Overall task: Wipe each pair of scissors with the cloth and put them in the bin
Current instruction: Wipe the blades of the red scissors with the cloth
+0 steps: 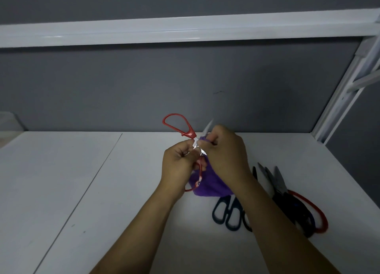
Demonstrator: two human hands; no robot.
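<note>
Above the white table, my left hand (pixel 180 160) grips a pair of red-handled scissors (pixel 178 124) near the pivot, blades spread apart. One red loop points up and back, the other hangs below my fingers. My right hand (pixel 224 152) holds a purple cloth (pixel 207 184) pinched around one blade, whose tip sticks out above my knuckles. The cloth hangs down between my wrists. Several more scissors lie on the table to the right: a dark blue-handled pair (pixel 227 214), and black and red-handled ones (pixel 296 208) partly under my right forearm. No bin is clearly in view.
The white table (pixel 82 191) has a seam running diagonally on its left part. A grey wall stands behind it, with a white shelf rail (pixel 185 32) overhead and a white frame post (pixel 339 101) at the right. A pale object (pixel 9 120) sits at the far left edge.
</note>
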